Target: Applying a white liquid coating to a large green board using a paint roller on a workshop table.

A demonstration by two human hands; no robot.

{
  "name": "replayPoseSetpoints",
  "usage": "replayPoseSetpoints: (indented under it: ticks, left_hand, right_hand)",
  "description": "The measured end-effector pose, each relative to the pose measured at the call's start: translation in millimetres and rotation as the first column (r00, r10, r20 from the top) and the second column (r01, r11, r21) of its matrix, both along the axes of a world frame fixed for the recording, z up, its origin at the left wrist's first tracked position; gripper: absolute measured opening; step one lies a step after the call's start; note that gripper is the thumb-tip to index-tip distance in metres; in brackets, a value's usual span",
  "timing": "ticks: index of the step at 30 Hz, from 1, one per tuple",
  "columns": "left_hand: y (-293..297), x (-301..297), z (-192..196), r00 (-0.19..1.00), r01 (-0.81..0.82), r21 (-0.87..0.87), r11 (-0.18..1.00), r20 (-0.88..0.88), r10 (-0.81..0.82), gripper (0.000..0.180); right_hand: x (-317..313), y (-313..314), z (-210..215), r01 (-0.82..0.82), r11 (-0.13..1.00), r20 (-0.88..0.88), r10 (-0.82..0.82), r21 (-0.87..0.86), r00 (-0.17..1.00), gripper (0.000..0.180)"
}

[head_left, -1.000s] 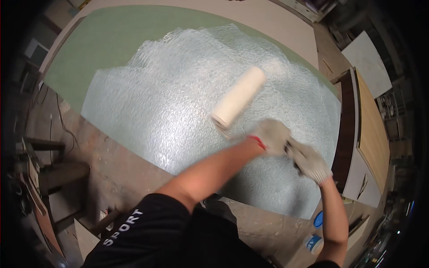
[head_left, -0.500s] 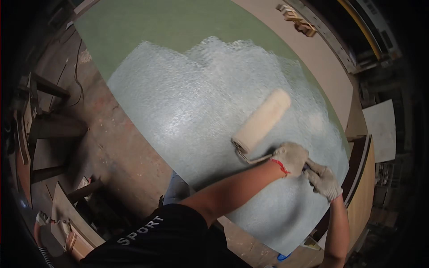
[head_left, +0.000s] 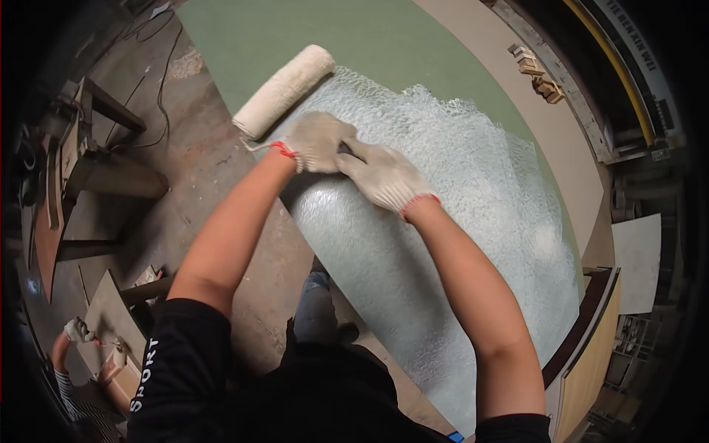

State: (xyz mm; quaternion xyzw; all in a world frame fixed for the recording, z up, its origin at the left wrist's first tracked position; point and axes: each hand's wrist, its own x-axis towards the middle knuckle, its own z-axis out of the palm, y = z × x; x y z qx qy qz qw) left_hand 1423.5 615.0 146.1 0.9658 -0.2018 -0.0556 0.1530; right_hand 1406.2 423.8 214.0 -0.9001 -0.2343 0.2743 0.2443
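Note:
A cream paint roller (head_left: pixel 284 92) rests on a large green panel (head_left: pixel 369 37), at the panel's left edge and along the border of a wet whitish coat (head_left: pixel 450 170). Both my hands wear off-white knit gloves with red cuffs. My left hand (head_left: pixel 319 142) is closed round the roller's handle, close to the wire frame. Just behind it to the right, my right hand (head_left: pixel 387 174) also wraps the handle. Most of the handle is hidden by the gloves; a small dark bit shows between them.
Small wooden blocks (head_left: pixel 545 88) lie on a beige board at the far right. Wooden stands (head_left: pixel 111 173) and a dark cable (head_left: pixel 164 96) are on the left floor. At lower left, another person's gloved hand (head_left: pixel 77 330) is near a board. A plywood-faced panel (head_left: pixel 591 362) stands at right.
Both hands have carried the roller from the coated middle right of the panel to its far left edge. The view has shifted somewhat. The grip on the handle stays.

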Motion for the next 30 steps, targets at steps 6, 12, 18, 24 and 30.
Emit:
replayPoseSetpoints:
  ticks: [6,12,18,24,30]
  left_hand:
    - [-150.8,-124.0,6.1,0.969,0.197,-0.13,0.972,-0.126,-0.214,0.039]
    - [-315.7,-261.0,15.2,0.846,0.315,-0.519,0.795,-0.226,-0.483,0.026]
    - [-273.9,-229.0,3.8,0.903,0.244,-0.454,0.857,-0.216,-0.372,0.031]
    - [-68.3,-113.7,-0.7,0.973,0.139,-0.191,0.972,-0.157,-0.17,0.026]
    - [51.3,-65.3,-15.0,0.949,0.242,-0.119,0.963,0.234,-0.21,0.028]
  right_hand:
    - [-149.2,-151.0,-9.8,0.193,0.98,0.006,-0.193,-0.044,0.981,0.063]
    - [-313.7,-302.6,40.2,0.432,0.84,-0.164,-0.501,-0.329,0.85,0.059]
    - [-261.5,-247.5,49.5,0.416,0.841,-0.211,-0.502,-0.346,0.839,0.057]
    - [-130.2,-66.6,3.3,0.175,0.985,-0.078,-0.175,-0.007,0.981,0.06]
    - [-90.7,35.1,-4.3,0.065,0.995,0.018,-0.067,0.069,0.998,0.062]
